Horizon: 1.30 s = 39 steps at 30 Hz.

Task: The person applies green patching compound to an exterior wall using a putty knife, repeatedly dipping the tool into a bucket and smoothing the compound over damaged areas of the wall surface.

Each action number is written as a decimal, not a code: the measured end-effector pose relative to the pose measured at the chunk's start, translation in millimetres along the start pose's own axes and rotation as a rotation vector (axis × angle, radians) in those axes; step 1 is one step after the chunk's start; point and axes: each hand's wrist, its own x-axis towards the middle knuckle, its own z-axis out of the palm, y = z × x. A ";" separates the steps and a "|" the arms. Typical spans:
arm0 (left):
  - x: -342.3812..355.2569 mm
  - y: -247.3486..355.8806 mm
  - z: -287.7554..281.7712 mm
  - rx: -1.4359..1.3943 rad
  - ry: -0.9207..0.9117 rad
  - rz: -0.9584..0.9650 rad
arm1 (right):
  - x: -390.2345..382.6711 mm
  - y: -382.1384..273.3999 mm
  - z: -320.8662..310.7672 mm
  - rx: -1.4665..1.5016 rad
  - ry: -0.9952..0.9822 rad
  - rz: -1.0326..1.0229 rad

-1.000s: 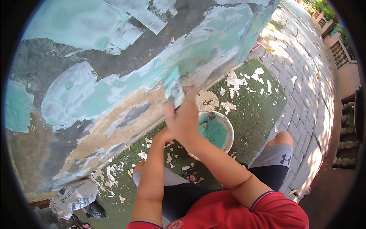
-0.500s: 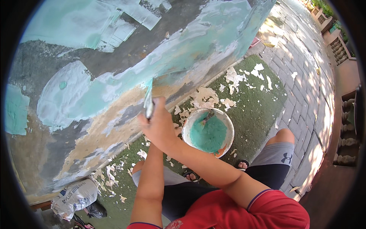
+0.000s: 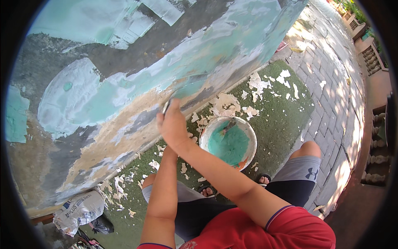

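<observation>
While your right hand [image 3: 172, 126] pinched a tool [image 3: 166, 106] | bucket [image 3: 252, 143] stood right of fingers | left hand [image 3: 171, 152]: could not tell fingers

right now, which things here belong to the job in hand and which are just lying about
Likely part of the job:
tool, partly hidden in the right hand
bucket of green paste
second tool, in the bucket
smeared wall

Apparently lying about:
pale flakes
bag, its use unclear
</observation>
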 end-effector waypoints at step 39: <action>13.5 26.4 6.7 0.277 -0.204 -0.244 | -30.7 -15.8 -63.8 -0.062 0.014 -0.002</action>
